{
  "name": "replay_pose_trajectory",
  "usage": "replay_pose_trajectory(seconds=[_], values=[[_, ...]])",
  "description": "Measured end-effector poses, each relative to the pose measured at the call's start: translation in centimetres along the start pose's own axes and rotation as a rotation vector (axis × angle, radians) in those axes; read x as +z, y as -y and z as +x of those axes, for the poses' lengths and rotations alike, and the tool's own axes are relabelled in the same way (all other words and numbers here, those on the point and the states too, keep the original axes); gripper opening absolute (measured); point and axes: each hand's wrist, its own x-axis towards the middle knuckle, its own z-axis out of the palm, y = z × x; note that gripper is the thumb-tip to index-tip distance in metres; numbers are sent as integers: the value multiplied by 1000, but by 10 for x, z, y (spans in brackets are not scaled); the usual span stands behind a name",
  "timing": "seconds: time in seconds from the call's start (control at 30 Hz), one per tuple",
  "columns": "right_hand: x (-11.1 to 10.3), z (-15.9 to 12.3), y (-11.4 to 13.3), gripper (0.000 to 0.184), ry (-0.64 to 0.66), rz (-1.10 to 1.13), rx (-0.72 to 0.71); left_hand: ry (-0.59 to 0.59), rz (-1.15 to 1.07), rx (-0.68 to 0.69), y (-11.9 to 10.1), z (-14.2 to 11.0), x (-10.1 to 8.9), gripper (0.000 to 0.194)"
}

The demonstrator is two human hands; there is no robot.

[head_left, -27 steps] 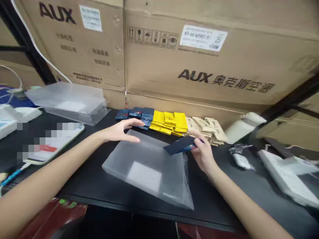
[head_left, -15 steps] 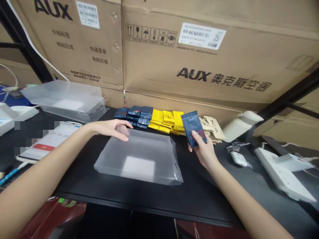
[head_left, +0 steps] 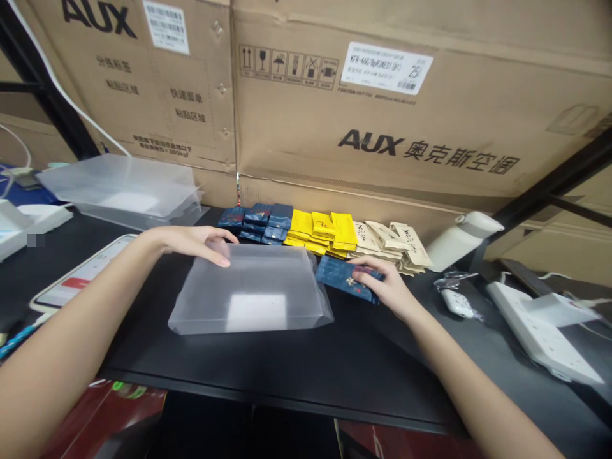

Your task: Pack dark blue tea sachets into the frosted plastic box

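Note:
A frosted clear plastic box [head_left: 258,280] lies flat on the black table. My left hand [head_left: 191,245] grips its far left corner, thumb on top and fingers behind the edge. In my right hand [head_left: 385,287] is a dark blue sachet [head_left: 337,274], pinched by its right end and held nearly flat. The sachet's left end is at the right side of the box; whether it touches the box I cannot tell. Behind the box stand rows of blue sachets [head_left: 258,217], yellow sachets [head_left: 302,224] and beige sachets [head_left: 382,237].
More clear plastic boxes [head_left: 119,185] are stacked at the back left, with a phone [head_left: 90,271] in front. To the right are a white bottle [head_left: 461,239], a small white wrapped item [head_left: 458,304] and a power strip [head_left: 540,331]. Large cardboard boxes [head_left: 296,127] wall off the back.
My right hand has lowered and tilted the blue sachet from upright to nearly flat, bringing it left to the box's side. The box and my left hand have shifted slightly left and away.

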Motion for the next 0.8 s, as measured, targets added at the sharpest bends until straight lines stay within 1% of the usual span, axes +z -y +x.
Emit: replay_pose_trajectory(seconds=[0.1, 0.17, 0.23, 0.3, 0.37, 0.4, 0.5, 0.57, 0.67, 0.73, 0.8], values=[[3, -2, 3, 22, 136, -35, -20, -1, 5, -4, 1, 0, 0, 81], [9, -4, 5, 23, 200, 10, 18, -2, 8, -7, 2, 0, 0, 80], [14, -6, 5, 27, 273, 79, 124, 3, 6, -7, 2, 1, 1, 80], [18, -8, 5, 32, 359, 151, 274, 7, 7, -10, 3, 1, 1, 80], [18, -9, 5, 35, 425, 250, 404, 9, 15, -14, 2, 1, 0, 81], [17, -9, 4, 35, 449, 314, 445, 9, 21, -16, 1, 1, 0, 81], [13, -6, 2, 35, 469, 518, 517, 12, 50, -16, 0, 0, 0, 82], [10, -4, 1, 39, 432, 632, 538, 9, 68, -9, 1, 0, 0, 82], [7, -4, -2, 43, 361, 793, 537, 3, 42, 12, 3, 1, 1, 78], [7, -6, -2, 45, 358, 866, 517, -3, 2, 22, 3, 2, 3, 75], [7, -8, -1, 47, 378, 871, 483, -4, -27, 33, 1, 3, 6, 71]])
